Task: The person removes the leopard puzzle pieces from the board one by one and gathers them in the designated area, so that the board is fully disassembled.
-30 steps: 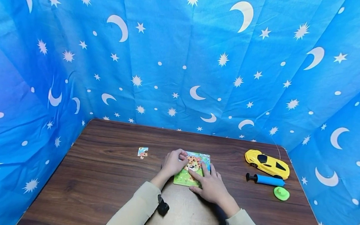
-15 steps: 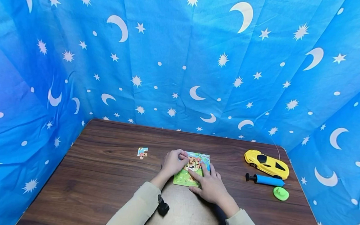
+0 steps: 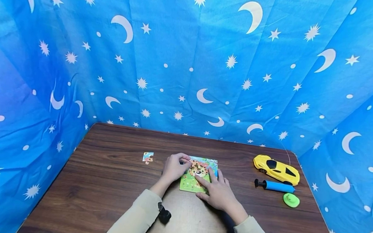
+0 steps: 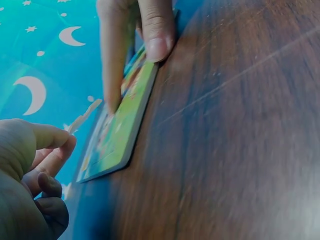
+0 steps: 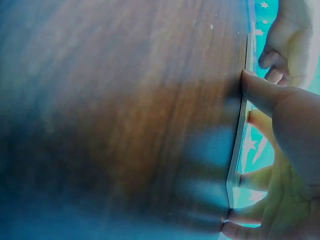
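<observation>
The wooden table [image 3: 107, 182] is viewed forward and down from the head camera, while the puzzle board [image 3: 199, 175] it shares with both wrist views is seen edge-on, very close, from the left [image 4: 117, 135] and from the right [image 5: 239, 150]

table [image 3: 107, 182] | puzzle board [image 3: 189, 182] | loose piece [image 3: 147, 157] | car [image 3: 277, 169] | pump [image 3: 274, 186] | green toy [image 3: 291, 200]

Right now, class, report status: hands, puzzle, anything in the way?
Left hand curled at puzzle board top-left edge. Right hand flat, fingers pressing board. Loose piece lies left, apart. Nothing between.
</observation>
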`<state>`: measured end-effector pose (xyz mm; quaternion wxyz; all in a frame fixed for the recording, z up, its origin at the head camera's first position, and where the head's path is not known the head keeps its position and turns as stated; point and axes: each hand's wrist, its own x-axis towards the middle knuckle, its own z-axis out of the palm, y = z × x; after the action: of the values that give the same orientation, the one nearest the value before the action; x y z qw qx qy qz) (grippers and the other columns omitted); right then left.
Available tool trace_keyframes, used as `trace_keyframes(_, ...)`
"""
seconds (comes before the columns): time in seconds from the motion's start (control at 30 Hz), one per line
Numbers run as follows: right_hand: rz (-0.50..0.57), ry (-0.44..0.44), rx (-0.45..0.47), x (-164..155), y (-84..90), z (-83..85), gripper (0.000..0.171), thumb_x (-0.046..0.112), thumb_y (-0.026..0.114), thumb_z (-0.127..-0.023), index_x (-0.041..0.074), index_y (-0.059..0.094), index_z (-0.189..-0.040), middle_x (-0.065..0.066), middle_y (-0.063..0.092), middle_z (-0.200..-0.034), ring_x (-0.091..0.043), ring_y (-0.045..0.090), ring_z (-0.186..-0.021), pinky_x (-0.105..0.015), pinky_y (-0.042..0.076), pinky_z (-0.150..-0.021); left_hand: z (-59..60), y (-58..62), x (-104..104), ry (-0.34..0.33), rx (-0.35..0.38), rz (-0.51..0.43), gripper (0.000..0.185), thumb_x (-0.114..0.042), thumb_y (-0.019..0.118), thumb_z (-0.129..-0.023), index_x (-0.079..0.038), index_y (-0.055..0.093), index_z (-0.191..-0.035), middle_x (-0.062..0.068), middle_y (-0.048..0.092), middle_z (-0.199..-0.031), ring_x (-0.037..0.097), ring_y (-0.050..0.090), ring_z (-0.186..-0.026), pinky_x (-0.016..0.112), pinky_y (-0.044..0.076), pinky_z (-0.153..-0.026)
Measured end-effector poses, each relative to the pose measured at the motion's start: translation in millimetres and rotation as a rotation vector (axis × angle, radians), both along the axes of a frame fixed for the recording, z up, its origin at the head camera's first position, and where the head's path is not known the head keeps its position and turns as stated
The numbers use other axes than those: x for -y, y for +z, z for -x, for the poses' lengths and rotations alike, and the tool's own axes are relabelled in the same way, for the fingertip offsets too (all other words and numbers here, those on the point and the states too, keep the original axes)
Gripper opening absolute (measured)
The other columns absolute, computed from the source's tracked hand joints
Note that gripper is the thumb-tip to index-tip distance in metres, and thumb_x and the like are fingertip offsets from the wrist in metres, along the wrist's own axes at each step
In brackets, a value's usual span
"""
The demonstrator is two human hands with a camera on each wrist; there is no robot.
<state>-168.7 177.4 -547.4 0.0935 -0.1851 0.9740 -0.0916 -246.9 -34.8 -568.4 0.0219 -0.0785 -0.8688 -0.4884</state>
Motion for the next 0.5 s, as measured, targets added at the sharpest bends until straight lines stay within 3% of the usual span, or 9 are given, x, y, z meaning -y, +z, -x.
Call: trace_keyframes(0.5,-0.013,0.001,-0.003,2,0.3,0.4,0.064,0.060,0.061,-0.099,0.039,0.045,-0.157,-0.024,0.025,-0.166,-0.059,0.022,-0.147,-0.074,0.034,-0.104,-1.6,11.1,67,0.122,-0.051,0.027,0.009,-0.027,0.082,-0.091,-0.022,0.077,-0.097,-0.014,0.073,-0.083,0.014,0.069,-0.086,0.044,0.050,-0.083)
